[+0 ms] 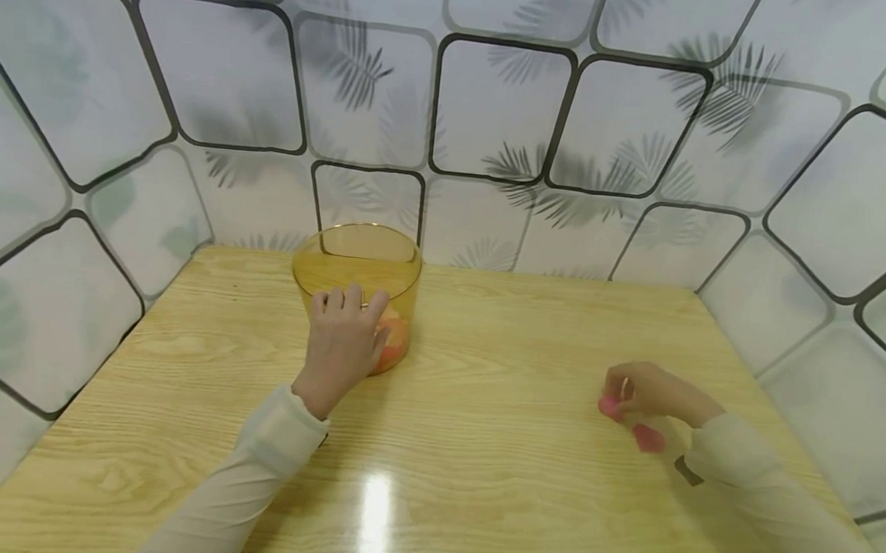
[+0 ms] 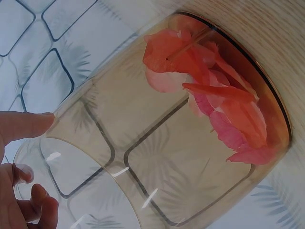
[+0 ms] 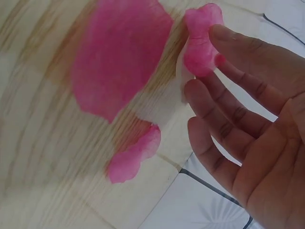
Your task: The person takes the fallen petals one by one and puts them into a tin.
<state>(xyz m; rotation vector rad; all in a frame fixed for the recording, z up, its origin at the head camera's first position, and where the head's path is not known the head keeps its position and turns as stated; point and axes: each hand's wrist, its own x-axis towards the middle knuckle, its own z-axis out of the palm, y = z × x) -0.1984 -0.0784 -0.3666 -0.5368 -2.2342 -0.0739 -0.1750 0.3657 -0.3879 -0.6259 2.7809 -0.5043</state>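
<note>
A tall see-through amber container (image 1: pixel 358 260) stands on the wooden table, with several orange and pink petals (image 2: pixel 209 90) at its bottom. My left hand (image 1: pixel 344 338) holds the container by its near rim; the thumb lies along the outside and the other fingers reach over the edge. Far to the right, my right hand (image 1: pixel 649 390) pinches a pink petal (image 3: pixel 202 43) between thumb and forefinger, close above the table. Below that hand a larger pink petal (image 3: pixel 121 59) lies on the wood. A small curled petal (image 3: pixel 136 156) rests near it in the right wrist view.
The light wooden table (image 1: pixel 494 477) runs back to a wall covering (image 1: pixel 495 114) with rounded outlines and leaf prints, which also encloses both sides. A bright light reflection falls on the tabletop's front part.
</note>
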